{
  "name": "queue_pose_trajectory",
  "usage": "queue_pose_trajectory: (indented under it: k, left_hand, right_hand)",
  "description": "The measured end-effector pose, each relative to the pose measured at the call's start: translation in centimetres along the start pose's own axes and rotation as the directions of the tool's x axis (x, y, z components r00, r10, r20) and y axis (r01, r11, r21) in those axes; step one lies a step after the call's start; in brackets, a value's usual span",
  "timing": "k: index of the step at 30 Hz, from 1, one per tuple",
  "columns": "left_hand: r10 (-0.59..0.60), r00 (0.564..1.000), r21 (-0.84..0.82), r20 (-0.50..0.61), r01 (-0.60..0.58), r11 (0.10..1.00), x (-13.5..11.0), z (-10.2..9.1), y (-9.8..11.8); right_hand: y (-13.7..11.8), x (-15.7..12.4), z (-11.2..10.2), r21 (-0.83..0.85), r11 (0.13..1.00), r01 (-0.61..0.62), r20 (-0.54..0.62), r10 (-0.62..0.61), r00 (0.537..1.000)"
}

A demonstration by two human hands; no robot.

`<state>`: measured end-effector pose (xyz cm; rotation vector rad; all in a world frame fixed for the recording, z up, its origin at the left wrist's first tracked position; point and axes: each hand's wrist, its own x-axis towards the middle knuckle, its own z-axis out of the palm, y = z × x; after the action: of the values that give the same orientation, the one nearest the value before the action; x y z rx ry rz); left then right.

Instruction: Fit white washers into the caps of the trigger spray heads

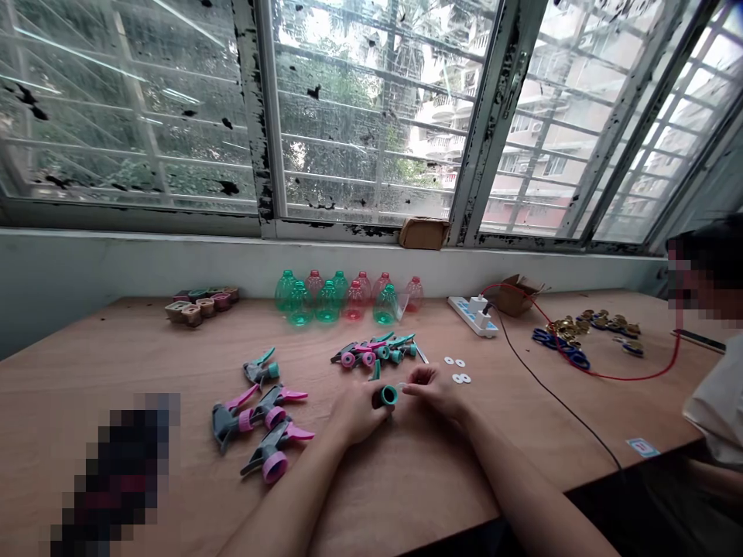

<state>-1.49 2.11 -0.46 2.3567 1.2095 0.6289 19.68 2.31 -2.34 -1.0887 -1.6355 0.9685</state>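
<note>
Landmark: bottles (348, 298), green and pink, in a row at the far side of the table (145, 340).

- Left hand (355, 414): in front of the bottles, toward the near edge. Fingers clenched round a sprayer (385, 397), grey body, teal collar facing the camera.
- Right hand (435, 393): just right of the sprayer, also in front of the bottles. Fingers curled, thumb and forefinger tips pinched together close to the collar. Cannot tell if anything small sits between them.
- Washers (458, 370): four white ones, flat, in front of the bottles and slightly right, just beyond the right hand.
- Pile (377, 352) of loose sprayers: between the bottles and the hands.
- Pink-collared sprayers (261, 422): three, lying in front of the bottles and to the left.
- Power strip (473, 316): just right of the bottles, plug in, black cable running to the near edge.
- Small cups (200, 304): left of the bottles, same row.
- Another person (717, 402): far right of the bottles, at the table's end.
</note>
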Motion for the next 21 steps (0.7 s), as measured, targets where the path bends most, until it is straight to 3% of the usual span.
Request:
queue_pose_trajectory:
  k: [9,21]
  left_hand:
    - [0.01,1.0,-0.004,0.012,-0.01,1.0,0.01,-0.04,0.06]
    - [0.042,0.999,-0.036,0.013,-0.041,0.998,0.03,-0.03,-0.12]
  right_hand:
    - [-0.63,-0.15,0.04,0.021,0.999,0.041,0.016,-0.041,0.999]
    - [-0.72,-0.4,0.58,0.057,0.998,-0.007,0.19,-0.004,0.982]
